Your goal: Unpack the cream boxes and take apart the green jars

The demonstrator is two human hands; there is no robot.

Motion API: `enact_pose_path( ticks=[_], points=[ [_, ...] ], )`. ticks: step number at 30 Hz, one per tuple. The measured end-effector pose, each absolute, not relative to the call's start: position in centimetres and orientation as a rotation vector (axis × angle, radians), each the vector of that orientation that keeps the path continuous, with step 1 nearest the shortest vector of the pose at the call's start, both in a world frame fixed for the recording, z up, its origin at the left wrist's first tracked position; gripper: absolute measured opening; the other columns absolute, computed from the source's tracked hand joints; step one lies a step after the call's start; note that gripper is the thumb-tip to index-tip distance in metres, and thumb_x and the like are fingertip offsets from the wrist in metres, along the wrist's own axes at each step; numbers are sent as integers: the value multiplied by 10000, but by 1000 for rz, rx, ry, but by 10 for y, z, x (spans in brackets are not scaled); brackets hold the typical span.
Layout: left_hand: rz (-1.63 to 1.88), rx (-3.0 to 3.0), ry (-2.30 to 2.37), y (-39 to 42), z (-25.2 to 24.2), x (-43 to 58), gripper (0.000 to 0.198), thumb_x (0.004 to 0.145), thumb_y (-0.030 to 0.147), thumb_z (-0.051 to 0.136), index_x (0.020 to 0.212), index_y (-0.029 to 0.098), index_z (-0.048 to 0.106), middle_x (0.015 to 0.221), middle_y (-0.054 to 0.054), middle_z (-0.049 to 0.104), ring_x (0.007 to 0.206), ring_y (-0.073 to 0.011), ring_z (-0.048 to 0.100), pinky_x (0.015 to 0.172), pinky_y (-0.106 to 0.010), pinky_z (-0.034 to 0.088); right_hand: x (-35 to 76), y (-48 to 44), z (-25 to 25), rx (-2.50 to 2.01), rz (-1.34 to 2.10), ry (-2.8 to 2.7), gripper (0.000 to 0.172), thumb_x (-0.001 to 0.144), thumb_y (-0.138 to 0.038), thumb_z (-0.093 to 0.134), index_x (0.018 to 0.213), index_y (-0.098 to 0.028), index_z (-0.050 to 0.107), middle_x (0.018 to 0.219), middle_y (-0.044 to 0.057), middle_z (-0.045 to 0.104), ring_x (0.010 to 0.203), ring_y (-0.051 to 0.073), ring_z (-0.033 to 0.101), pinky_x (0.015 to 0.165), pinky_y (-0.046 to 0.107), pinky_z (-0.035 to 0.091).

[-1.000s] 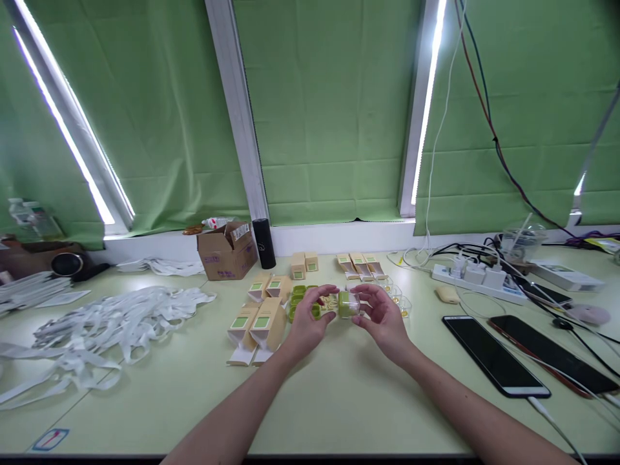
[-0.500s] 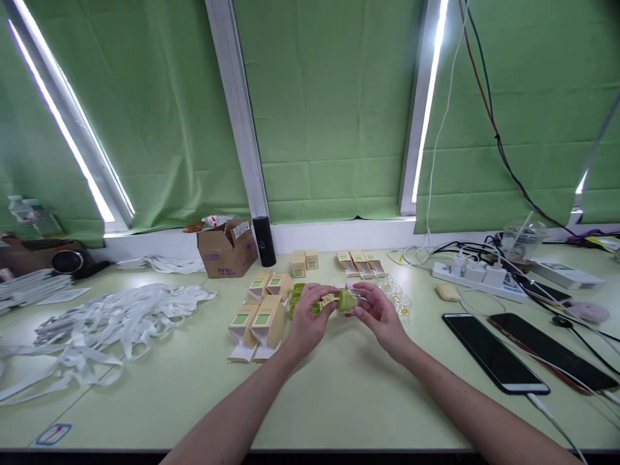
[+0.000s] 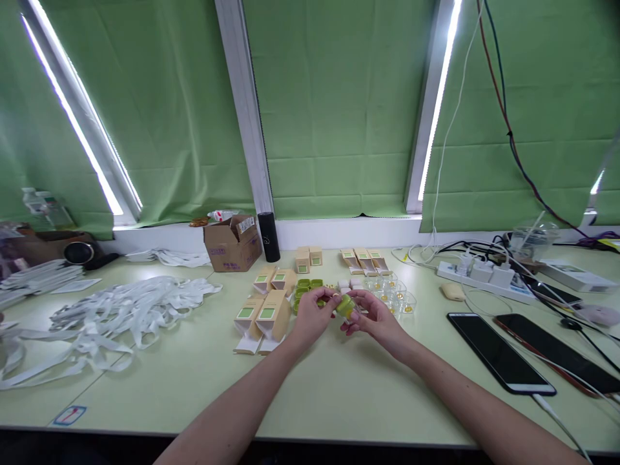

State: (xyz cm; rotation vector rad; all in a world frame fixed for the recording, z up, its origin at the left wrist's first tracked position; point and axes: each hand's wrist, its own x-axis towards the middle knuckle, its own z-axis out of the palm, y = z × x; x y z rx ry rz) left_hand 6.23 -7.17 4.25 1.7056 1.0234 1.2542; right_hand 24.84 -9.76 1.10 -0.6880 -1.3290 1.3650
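Note:
Over the middle of the table, my left hand (image 3: 316, 315) and my right hand (image 3: 376, 321) come together around a small green container (image 3: 345, 306). It is tilted, and a yellow patch shows on its lower side. My left fingers pinch at its left edge, while my right thumb and fingers close on its right side. Whether the left fingertips also hold a small part is too fine to make out. Behind my left hand stand green cups (image 3: 303, 284) in a cluster. Transparent cups with gold-coloured bottoms (image 3: 407, 303) stand beyond my right hand, near small white pieces (image 3: 356, 283).
Beige cartons (image 3: 274, 314) with open flaps stand left of my hands, and more cartons (image 3: 364, 261) are further back. White straps (image 3: 140, 310) lie heaped at left. A cardboard box (image 3: 232, 245) and black cylinder (image 3: 268, 237) stand behind. Phones (image 3: 501, 352) and a power strip (image 3: 484, 279) are at right.
The green container has tipped, and its yellow part now shows. My left hand has drawn in closer to it. The whole view has shifted slightly.

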Motion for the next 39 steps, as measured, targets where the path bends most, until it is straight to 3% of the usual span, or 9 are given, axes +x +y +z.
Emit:
enact_pose_path(
  ticks=[3, 7, 17, 21, 30, 35, 37, 39],
  points=[
    [1244, 1770, 1024, -75, 41, 64, 265, 891, 443, 674, 815, 190, 697, 870, -63, 736, 772, -199, 679, 678, -313, 579, 249, -96, 10, -745, 1297, -1394, 569, 804, -517, 838, 1246, -260, 588, 1145, 70, 694, 730, 175, 715, 664, 368, 627],
    [1250, 1819, 1021, -76, 39, 65, 268, 918, 442, 642, 826, 191, 659, 902, -68, 731, 790, -196, 673, 686, -310, 572, 252, -93, 9, -808, 1127, -1467, 550, 812, -503, 824, 1255, -248, 621, 1024, 53, 694, 839, 184, 664, 628, 281, 561],
    [1395, 1454, 902, -61, 36, 61, 449, 848, 626, 704, 808, 215, 527, 786, -7, 650, 684, -158, 644, 652, -323, 618, 258, -95, 14, -761, 1122, -1454, 537, 816, -515, 824, 1258, -266, 650, 1156, 91, 716, 1073, 245, 669, 889, 382, 568],
    [1426, 1262, 880, -54, 35, 57, 473, 828, 626, 742, 843, 193, 551, 873, -38, 693, 729, -156, 688, 661, -309, 621, 263, -97, 21, -708, 1174, -1419, 542, 780, -492, 859, 1241, -280, 668, 1204, 99, 716, 1112, 260, 668, 943, 425, 567],
    [1457, 1157, 868, -49, 31, 54, 462, 826, 600, 766, 871, 179, 581, 894, -43, 703, 750, -149, 707, 691, -296, 625, 277, -100, 45, -682, 1225, -1343, 406, 787, -549, 827, 1030, -256, 685, 1175, 88, 733, 1026, 264, 706, 971, 475, 560],
    [1487, 1110, 869, -49, 33, 55, 489, 769, 600, 816, 839, 177, 581, 869, -31, 700, 727, -147, 708, 648, -271, 606, 305, -103, 69, -950, 878, -1598, 337, 836, -558, 766, 864, -228, 701, 1290, 123, 704, 1207, 307, 645, 941, 421, 538],
    [1488, 1111, 863, -50, 34, 55, 472, 774, 582, 821, 830, 178, 584, 860, -30, 706, 718, -146, 707, 645, -268, 603, 319, -107, 73, -1120, 603, -1725, 278, 872, -512, 718, 845, -237, 743, 1323, 113, 675, 1124, 291, 656, 847, 395, 541],
    [1488, 1116, 854, -51, 35, 56, 452, 783, 567, 820, 832, 180, 591, 854, -30, 712, 714, -146, 707, 643, -268, 601, 332, -112, 71, -1292, 411, -1766, 241, 882, -461, 682, 822, -246, 770, 1285, 98, 658, 849, 212, 662, 751, 382, 537]
  ],
)
